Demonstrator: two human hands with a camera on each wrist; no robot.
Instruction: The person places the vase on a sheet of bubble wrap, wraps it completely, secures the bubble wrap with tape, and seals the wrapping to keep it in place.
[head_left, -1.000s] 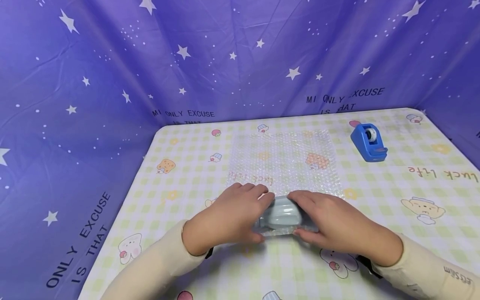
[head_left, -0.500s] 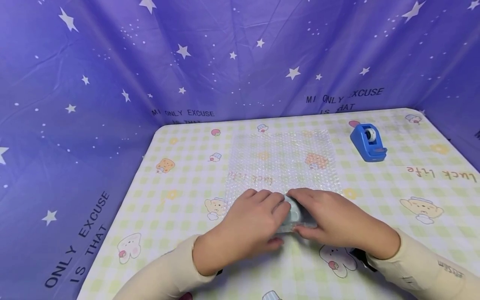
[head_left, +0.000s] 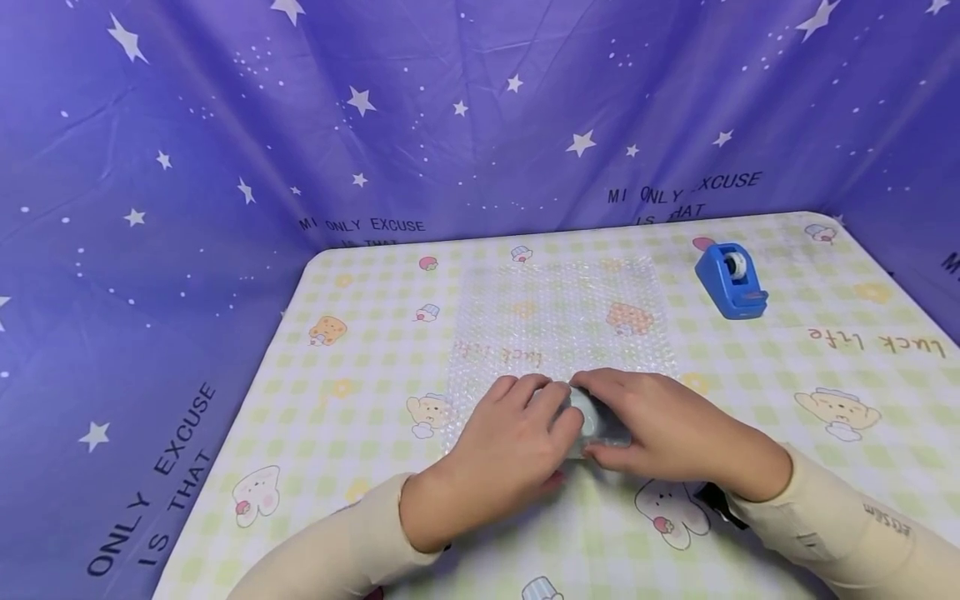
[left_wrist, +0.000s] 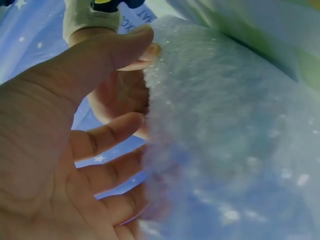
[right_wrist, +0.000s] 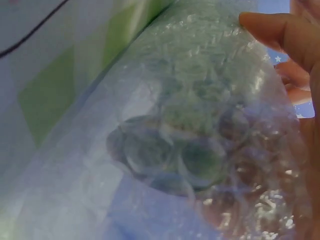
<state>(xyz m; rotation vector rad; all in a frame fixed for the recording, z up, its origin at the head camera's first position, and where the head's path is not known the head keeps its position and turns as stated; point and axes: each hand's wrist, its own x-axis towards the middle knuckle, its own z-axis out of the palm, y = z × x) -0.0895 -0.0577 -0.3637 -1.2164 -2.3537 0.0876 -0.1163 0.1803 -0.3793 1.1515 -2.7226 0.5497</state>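
Observation:
A sheet of bubble wrap lies flat on the table, its near end folded up around a pale blue-green, glossy object. That object looks like a small vase on its side, mostly covered by the hands. My left hand holds the wrapped bundle from the left, fingers over the top and thumb at the near side. From the right, my right hand grips it between thumb and fingers. In the left wrist view, bubble wrap curves between thumb and fingers. A dark oval shape shows through the wrap in the right wrist view.
A blue tape dispenser with a roll of tape stands at the back right. The table has a green-checked cloth with cartoon prints. A purple curtain with stars hangs behind and at the sides.
My left hand has shifted right along the bundle, covering more of the pale object and closing toward my right hand. My right hand stays nearly in place.

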